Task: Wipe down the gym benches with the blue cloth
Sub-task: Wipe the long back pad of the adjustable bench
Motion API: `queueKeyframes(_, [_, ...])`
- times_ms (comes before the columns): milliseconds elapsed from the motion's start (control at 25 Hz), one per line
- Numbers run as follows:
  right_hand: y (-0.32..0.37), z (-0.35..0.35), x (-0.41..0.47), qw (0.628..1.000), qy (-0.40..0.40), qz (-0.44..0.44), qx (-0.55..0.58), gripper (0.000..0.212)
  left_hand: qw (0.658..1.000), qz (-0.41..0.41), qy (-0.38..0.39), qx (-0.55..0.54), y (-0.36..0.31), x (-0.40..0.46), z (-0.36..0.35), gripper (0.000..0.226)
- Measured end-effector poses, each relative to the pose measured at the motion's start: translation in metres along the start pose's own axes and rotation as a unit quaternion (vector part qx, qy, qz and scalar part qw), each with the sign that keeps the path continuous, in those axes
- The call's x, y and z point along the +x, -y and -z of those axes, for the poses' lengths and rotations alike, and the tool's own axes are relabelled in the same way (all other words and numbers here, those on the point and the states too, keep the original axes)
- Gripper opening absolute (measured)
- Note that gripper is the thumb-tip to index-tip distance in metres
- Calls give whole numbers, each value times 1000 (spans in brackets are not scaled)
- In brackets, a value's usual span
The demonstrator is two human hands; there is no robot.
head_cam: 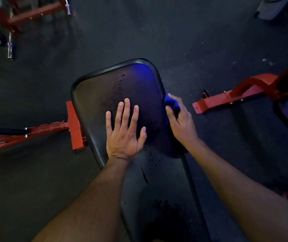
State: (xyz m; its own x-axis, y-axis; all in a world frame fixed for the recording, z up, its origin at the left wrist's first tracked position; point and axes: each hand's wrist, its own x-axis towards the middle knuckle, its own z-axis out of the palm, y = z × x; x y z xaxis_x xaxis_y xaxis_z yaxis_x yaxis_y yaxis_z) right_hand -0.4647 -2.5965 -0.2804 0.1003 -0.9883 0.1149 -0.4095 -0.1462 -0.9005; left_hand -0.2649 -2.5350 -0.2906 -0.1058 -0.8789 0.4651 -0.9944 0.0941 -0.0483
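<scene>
While the blue cloth (172,106) sits bunched against the right edge of the black padded bench (101,95), the right hand (181,121) has its fingers (170,112) curled tight around it, pressing it to the side of the pad. On the surface itself the left hand (125,128) lies flat, palm down and holding nothing, with its fingers spread wide beside a trail of what look like water droplets (119,83), though the dim light makes that hard to confirm. Red steel frame pieces (234,96) rest on the dark rubber floor (192,41) to either side.
</scene>
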Motion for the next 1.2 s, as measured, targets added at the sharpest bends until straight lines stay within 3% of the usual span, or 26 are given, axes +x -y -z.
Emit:
queueKeyframes(160, [-6,3,-21,999,14,-15,-32,30,1000,2,0,-5,1,-1,-1,67])
queueKeyframes(440, [44,-15,96,998,-33,21,-54,28,1000,1,-3,-14,2,-2,-2,65])
queueKeyframes(800, [-12,4,-46,998,4,-59,-28,28,1000,-1,-3,-20,2,-2,-4,65])
queueKeyframes(1080, [54,-16,109,997,-41,12,-60,29,1000,-5,-8,-8,2,-2,-5,66])
queueKeyframes(1200, [52,-9,109,998,-7,33,-45,29,1000,-5,-7,-6,2,-2,-4,66])
